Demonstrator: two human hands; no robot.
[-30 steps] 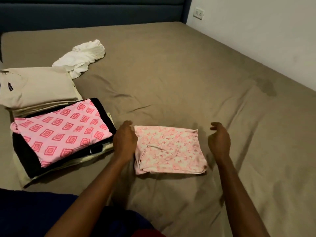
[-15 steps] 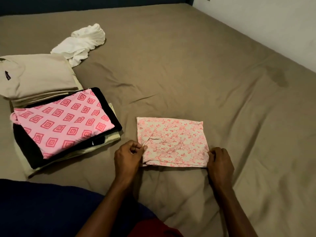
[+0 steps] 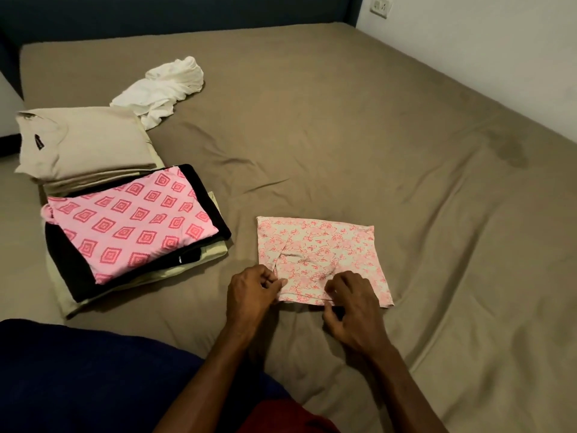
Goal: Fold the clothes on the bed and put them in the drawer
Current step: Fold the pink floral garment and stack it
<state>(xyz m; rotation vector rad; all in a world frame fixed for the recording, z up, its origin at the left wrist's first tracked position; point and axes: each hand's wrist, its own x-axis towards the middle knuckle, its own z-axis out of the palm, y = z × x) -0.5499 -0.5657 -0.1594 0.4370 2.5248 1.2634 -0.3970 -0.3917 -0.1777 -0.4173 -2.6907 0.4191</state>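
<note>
Pink floral cloth (image 3: 321, 257) lies folded on the bed (image 3: 343, 135), right of the stack (image 3: 125, 226). Left hand (image 3: 253, 292) still pinches its near-left corner; right hand (image 3: 352, 307) has moved inward from the right corner, gripping the near edge.

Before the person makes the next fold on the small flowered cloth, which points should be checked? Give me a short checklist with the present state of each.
1. Left hand grips the near left corner of the flowered cloth: ok.
2. Right hand pinches the near edge: ok, though its fingertips partly hide the contact.
3. Cloth lies flat on the bed: not ok, a wrinkle shows near the middle.
4. Free bed surface beyond the cloth for folding: ok.
5. Folded pile stands apart from the cloth: ok.
6. White garment folded: not ok, it lies crumpled.
</note>
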